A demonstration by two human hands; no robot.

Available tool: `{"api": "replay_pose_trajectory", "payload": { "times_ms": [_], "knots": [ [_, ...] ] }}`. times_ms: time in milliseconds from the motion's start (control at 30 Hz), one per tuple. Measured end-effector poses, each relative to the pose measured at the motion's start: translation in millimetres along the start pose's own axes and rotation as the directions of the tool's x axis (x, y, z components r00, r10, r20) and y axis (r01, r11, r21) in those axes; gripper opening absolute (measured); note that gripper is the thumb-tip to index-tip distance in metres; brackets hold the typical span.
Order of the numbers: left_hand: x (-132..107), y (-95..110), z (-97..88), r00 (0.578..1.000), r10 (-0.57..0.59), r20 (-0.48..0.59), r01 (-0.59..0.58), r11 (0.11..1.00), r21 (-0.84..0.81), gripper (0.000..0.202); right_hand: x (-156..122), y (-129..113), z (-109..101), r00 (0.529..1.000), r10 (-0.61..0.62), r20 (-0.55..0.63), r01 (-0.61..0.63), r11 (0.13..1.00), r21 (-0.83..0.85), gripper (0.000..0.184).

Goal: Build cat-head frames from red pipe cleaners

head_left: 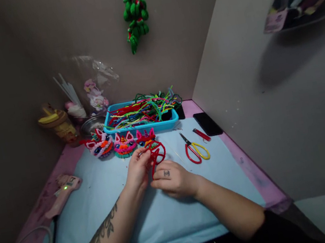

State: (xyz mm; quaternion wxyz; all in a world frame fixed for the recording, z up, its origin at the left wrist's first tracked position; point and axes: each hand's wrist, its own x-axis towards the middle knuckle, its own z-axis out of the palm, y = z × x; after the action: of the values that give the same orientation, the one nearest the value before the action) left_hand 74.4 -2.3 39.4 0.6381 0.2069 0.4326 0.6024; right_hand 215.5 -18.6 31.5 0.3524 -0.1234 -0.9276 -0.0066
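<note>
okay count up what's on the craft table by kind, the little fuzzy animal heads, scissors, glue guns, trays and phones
Fuzzy animal heads: 3
Scissors: 1
Glue gun: 1
Blue tray of pipe cleaners: 1
Phone: 1
Total: 7

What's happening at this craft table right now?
A person is working with both hands on a red pipe-cleaner shape over a light blue mat. The left hand pinches its upper part, and the right hand grips its lower end. Three finished pipe-cleaner animal heads sit in a row just behind, in front of a blue tray of mixed pipe cleaners. Scissors lie to the right, and a glue gun lies to the left.
</note>
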Motion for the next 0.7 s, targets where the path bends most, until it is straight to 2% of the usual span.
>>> {"api": "replay_pose_trajectory", "payload": {
  "times_ms": [67, 100, 200, 233, 300, 367, 400, 700],
  "knots": [
    [1, 1, 0.0, 1.000, -0.005, -0.004, 0.005, 1.000, 0.004, 0.041, 0, -2, 0, 1.000, 0.008, -0.021, -0.005, 0.994, 0.105, 0.013],
    [1, 1, -0.2, 1.000, -0.004, -0.007, 0.004, 1.000, 0.013, 0.041, 0, -2, 0, 0.998, 0.035, -0.053, -0.025, 0.986, 0.167, 0.016],
    [1, 1, -1.4, 1.000, 0.022, 0.004, -0.022, 0.997, 0.072, 0.041, -3, 2, -3, 0.961, 0.211, -0.179, -0.142, 0.932, 0.333, 0.044],
    [1, 0, -1.8, 0.999, 0.035, 0.019, -0.037, 0.995, 0.097, 0.040, -5, 3, -4, 0.931, 0.286, -0.228, -0.198, 0.918, 0.344, 0.045],
    [0, -1, -2.0, 0.997, 0.057, 0.051, -0.063, 0.988, 0.140, 0.038, -7, 7, -5, 0.848, 0.416, -0.327, -0.335, 0.901, 0.276, 0.031],
    [-3, -1, -1.1, 0.996, 0.057, 0.075, -0.069, 0.982, 0.176, 0.037, -8, 11, -5, 0.776, 0.481, -0.407, -0.458, 0.874, 0.160, 0.017],
    [-4, -1, -0.2, 0.995, 0.050, 0.085, -0.066, 0.980, 0.189, 0.037, -8, 12, -5, 0.758, 0.495, -0.425, -0.497, 0.860, 0.116, 0.015],
    [-11, 2, 5.2, 0.990, 0.009, 0.137, -0.040, 0.974, 0.223, 0.039, -9, 19, -2, 0.741, 0.527, -0.416, -0.558, 0.828, 0.056, 0.011]
  ]
}}
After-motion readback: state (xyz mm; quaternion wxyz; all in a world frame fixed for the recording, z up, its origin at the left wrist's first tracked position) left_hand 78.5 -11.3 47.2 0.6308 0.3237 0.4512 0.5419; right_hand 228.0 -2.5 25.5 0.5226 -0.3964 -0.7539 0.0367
